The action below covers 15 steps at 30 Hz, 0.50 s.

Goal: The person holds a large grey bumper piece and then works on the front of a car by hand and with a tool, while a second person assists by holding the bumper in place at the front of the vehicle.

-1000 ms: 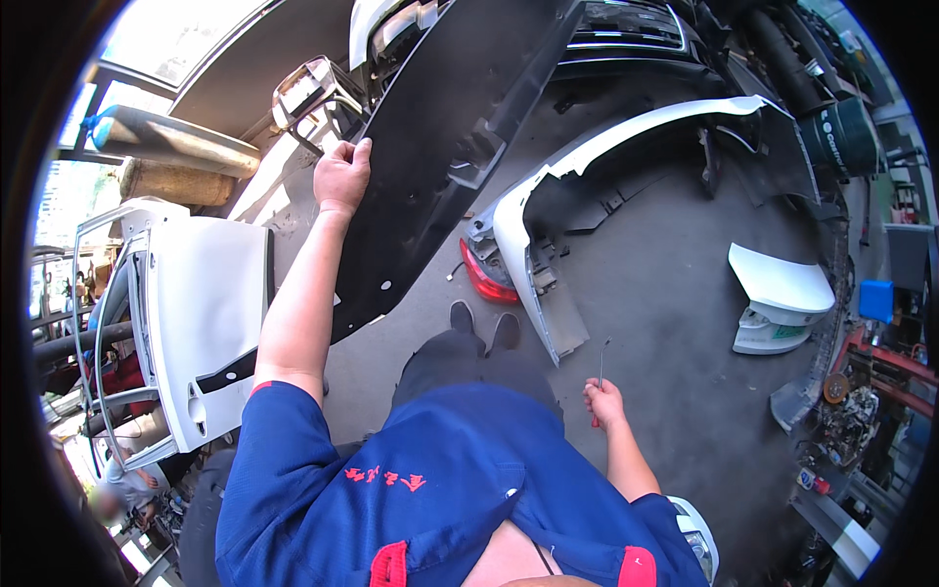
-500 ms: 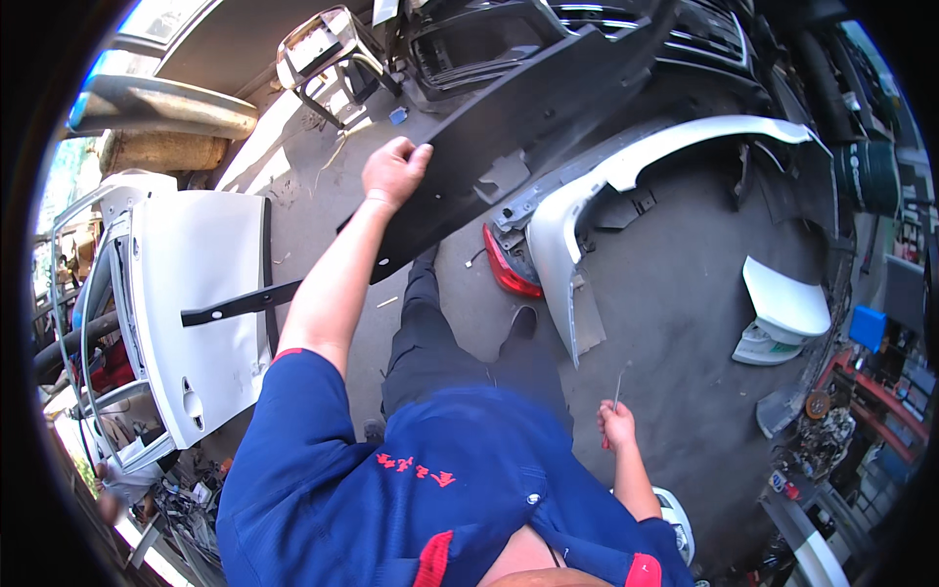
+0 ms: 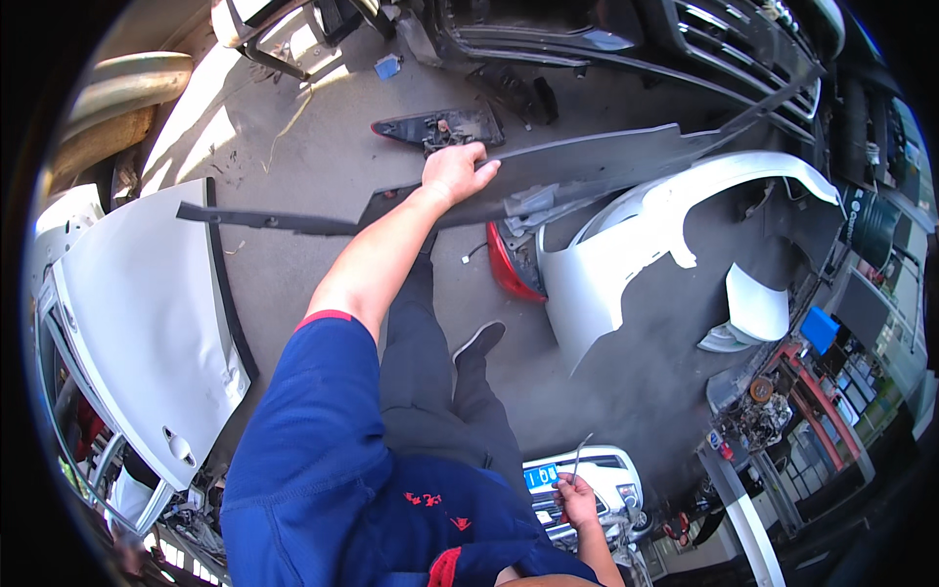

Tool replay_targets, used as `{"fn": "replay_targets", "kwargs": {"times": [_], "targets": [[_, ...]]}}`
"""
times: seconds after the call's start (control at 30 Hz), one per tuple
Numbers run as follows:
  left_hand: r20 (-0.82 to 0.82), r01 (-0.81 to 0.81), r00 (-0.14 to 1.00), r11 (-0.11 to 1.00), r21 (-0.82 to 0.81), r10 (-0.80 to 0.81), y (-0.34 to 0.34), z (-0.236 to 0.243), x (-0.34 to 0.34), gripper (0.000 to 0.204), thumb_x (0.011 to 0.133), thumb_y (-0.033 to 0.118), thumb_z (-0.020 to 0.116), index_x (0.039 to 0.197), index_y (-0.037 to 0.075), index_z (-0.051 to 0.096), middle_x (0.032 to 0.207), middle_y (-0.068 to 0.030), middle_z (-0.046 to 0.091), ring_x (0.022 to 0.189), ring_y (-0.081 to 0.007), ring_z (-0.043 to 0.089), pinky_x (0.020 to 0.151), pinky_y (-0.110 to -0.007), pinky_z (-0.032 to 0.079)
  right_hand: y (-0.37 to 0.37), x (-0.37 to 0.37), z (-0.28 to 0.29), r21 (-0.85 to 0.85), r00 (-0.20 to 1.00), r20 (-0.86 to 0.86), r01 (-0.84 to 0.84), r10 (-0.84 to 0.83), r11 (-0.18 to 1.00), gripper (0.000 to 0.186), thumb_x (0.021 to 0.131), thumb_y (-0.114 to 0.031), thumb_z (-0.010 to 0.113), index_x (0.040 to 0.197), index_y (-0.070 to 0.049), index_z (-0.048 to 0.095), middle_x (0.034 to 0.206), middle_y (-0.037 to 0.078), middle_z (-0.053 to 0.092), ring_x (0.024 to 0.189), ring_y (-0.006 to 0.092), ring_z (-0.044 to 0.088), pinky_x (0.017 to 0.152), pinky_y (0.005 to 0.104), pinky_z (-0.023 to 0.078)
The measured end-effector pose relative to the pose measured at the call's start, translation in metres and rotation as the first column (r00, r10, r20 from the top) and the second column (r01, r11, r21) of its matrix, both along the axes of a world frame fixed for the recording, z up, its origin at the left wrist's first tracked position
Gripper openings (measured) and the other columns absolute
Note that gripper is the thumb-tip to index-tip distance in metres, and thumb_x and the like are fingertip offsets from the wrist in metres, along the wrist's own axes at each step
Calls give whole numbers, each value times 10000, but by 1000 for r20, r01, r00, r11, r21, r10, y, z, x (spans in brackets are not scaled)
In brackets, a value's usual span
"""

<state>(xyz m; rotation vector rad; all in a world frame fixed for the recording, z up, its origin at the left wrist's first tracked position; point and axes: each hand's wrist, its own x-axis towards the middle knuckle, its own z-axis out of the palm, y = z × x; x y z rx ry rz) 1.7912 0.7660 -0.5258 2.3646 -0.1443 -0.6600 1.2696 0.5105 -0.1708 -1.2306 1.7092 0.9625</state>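
Note:
A long black plastic panel (image 3: 577, 166), like a car trim or undershield piece, stretches across the view above the floor. My left hand (image 3: 456, 174) is closed on its upper edge near the middle, and the narrow end with holes points left. Lower down on the right, my right hand (image 3: 577, 497) is closed around a thin screwdriver-like tool (image 3: 583, 450). Its slim metal shaft sticks up from the fist; a bit of red shows below the fingers. Most of its handle is hidden.
A white car door (image 3: 147, 313) lies left. A white bumper (image 3: 626, 245) and a red tail light (image 3: 509, 264) lie ahead-right; another tail light (image 3: 440, 127) lies beyond the panel. Dark bumpers (image 3: 587, 29) stand farther off. A white car (image 3: 621, 470) shows beyond my right hand.
My left hand and the panel have swung right and levelled out in view, uncovering the farther tail light. My right hand sits lower and further left, and the white car's front has come into view.

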Motion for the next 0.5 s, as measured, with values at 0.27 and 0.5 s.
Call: {"fn": "replay_targets", "kwargs": {"times": [0.27,0.5], "targets": [[26,166,986,986,-3,-166,6,-105,58,373,897,480,640,912,111,695,847,-128,706,875,-332,670,781,-441,528,34,55,-9,-46,990,-18,142,-143,989,232,981,-112,591,1195,-23,603,933,69,691,667,102,601,593,228,511],[-131,222,972,943,248,-194,-12,-135,75,380,924,478,595,1044,133,696,983,-151,716,977,-347,668,873,-463,501,57,31,-6,-53,968,-123,213,-218,976,217,979,-112,595,1179,-29,607,920,67,688,697,102,615,622,241,527]]}}
